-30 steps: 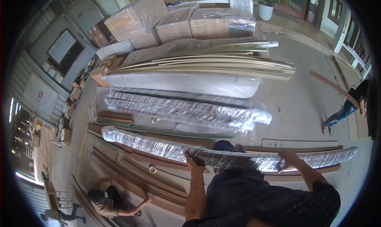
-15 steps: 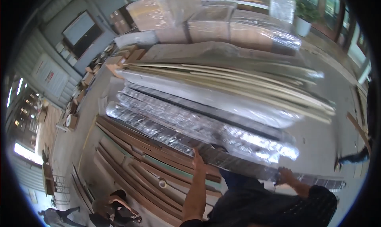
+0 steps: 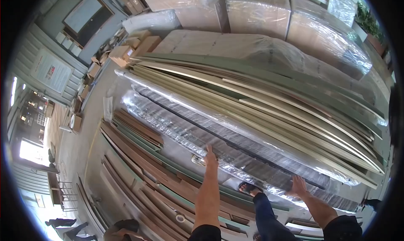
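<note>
From my end of the feed, the fingers of my left hand (image 3: 210,157) meet the near edge of a long film-wrapped bundle (image 3: 252,168); whether they grasp it or merely rest there, I cannot tell. Farther along to the right, the fingers of my right hand (image 3: 298,188) are spread and released, laid over the same bundle near its right end. The bundle lies low on the floor, slanting from upper left to lower right, its clear film shiny over dark contents. A black strip (image 3: 193,122) runs along its far side.

Next beyond that I have a long white wrapped bundle (image 3: 176,98), then a stack of long cream strips (image 3: 261,110), and behind them large film-wrapped cartons (image 3: 259,15). On the near side, between my arms, a foot in a dark sandal (image 3: 244,188) stands just beside the bundle. To the left, long brown boards (image 3: 130,159) lie on the floor, with a tape roll (image 3: 180,218) among them. At the lower edge I see part of a crouched co-worker (image 3: 120,231).
</note>
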### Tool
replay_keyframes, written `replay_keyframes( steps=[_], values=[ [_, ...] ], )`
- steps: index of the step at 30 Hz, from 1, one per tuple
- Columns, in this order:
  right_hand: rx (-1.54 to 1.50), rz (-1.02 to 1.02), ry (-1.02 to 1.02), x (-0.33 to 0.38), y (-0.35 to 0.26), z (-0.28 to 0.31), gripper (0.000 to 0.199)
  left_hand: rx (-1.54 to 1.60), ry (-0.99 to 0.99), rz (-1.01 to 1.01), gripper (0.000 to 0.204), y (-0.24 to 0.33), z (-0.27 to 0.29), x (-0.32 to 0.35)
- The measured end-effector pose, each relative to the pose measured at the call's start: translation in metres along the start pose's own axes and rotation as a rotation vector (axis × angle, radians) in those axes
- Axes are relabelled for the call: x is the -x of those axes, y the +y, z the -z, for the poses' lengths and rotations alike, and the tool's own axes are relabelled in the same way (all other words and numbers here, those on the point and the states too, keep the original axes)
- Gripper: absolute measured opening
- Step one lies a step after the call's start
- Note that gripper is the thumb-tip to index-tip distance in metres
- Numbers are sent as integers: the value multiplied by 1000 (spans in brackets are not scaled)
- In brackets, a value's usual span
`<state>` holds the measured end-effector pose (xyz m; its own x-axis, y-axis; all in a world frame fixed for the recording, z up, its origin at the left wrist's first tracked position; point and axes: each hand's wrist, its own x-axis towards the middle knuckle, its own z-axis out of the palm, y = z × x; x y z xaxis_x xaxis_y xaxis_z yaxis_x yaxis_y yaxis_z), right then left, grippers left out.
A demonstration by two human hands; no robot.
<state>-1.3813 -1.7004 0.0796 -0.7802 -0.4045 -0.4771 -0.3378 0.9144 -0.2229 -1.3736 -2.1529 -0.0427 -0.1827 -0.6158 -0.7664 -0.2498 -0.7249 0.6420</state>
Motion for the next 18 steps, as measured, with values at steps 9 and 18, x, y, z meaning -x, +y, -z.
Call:
replay_keyframes(
  steps=[9, 18],
  values=[
    [-86, 52, 11, -156, -56, -41, 102, 171, 7, -236, 41, 85, -38, -120],
    [-109, -89, 179, -242, -89, -81, 82, -95, -440, -350, 49, 30, -7, -118]
  ],
)
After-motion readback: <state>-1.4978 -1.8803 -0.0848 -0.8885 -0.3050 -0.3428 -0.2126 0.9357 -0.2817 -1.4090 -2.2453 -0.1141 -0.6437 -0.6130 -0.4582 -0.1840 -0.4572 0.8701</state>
